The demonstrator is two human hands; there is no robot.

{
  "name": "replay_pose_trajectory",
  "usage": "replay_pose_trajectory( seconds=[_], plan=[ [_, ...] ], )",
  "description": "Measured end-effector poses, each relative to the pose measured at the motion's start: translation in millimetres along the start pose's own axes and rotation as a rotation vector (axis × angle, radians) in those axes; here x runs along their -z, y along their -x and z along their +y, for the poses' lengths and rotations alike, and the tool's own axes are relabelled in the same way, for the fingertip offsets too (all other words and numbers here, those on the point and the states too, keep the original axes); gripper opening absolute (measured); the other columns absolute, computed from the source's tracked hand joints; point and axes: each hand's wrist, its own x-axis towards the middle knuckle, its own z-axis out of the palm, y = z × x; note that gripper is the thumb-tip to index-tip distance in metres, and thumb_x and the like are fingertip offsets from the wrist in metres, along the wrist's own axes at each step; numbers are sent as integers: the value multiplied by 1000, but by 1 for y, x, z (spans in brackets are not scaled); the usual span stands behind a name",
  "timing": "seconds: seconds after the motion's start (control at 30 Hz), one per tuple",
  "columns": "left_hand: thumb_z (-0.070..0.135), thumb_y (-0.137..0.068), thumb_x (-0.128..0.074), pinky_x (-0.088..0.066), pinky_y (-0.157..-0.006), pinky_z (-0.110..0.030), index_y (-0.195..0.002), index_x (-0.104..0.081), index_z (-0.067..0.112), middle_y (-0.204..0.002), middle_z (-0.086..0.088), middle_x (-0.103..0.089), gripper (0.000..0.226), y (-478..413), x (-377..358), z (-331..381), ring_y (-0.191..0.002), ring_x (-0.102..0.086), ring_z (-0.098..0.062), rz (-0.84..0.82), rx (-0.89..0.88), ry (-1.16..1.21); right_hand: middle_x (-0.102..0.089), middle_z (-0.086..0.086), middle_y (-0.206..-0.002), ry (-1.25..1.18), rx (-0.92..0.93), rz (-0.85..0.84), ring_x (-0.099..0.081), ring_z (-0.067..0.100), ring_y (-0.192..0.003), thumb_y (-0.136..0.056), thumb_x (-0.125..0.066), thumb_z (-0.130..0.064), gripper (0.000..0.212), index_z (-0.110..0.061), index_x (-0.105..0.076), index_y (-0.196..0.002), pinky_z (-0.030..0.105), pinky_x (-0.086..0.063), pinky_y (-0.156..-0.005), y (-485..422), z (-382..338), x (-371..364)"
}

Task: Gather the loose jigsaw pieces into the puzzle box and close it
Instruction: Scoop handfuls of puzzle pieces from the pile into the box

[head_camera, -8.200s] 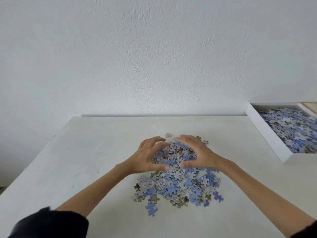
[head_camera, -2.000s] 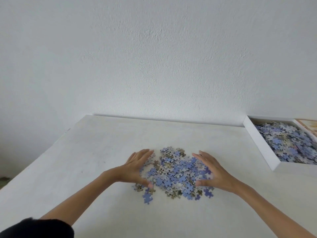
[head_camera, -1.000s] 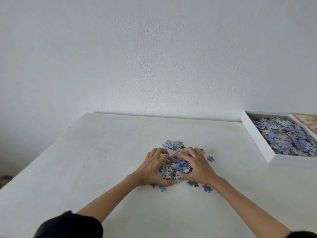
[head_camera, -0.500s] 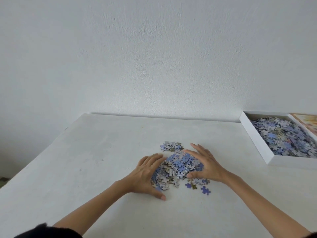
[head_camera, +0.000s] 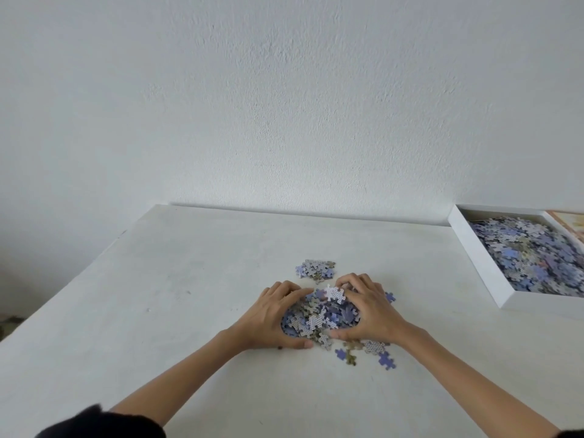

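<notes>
A heap of blue, white and tan jigsaw pieces [head_camera: 319, 317] lies in the middle of the white table [head_camera: 177, 279]. My left hand [head_camera: 271, 317] cups its left side with curled fingers, and my right hand [head_camera: 369, 311] cups its right side, thumbs almost meeting at the front. A small cluster of pieces [head_camera: 316, 271] lies just beyond my fingertips. A few stray pieces [head_camera: 366, 354] lie near my right wrist. The open white puzzle box [head_camera: 474, 263] sits at the right, holding many pieces.
A white wall rises behind the table. The table's left edge runs diagonally at the left. A pale printed sheet or lid [head_camera: 568, 221] shows at the far right edge behind the box.
Both hands have closed in from flat at the sides, squeezing the pile into a tighter, taller heap. The small far cluster and the strays have stayed put.
</notes>
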Motion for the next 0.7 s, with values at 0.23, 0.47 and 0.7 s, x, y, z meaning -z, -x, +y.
replay_pose_trajectory(
  seconds=[0.23,0.47,0.7],
  plan=[
    [59,-75,-57,-34,-79,-17,-115,-56,22,-99,7,-61,55,-4,-1,3,-88,-45,-9,69,-40,22,-44,-16,-99,-182,14,71,-43,1,-92,-64,-71,-37,49,-22,-60,-109,10,-33,-79,-6,-3,-3],
    [34,-83,-58,-52,-70,-35,-110,-55,25,-102,7,-68,28,-2,-1,4,-83,-65,-14,101,-25,169,-66,-11,-98,-456,-35,246,-58,-11,-91,-74,-72,-13,27,-12,-69,-100,9,-45,-83,-11,-2,1],
    [31,-88,-56,-53,-72,-35,-103,-59,32,-99,16,-65,14,-3,6,10,-79,-67,-16,212,-11,296,-69,3,-104,-592,-133,230,-64,6,-96,-72,-74,-31,45,-5,-67,-108,23,-50,-88,-18,5,5]
  ],
)
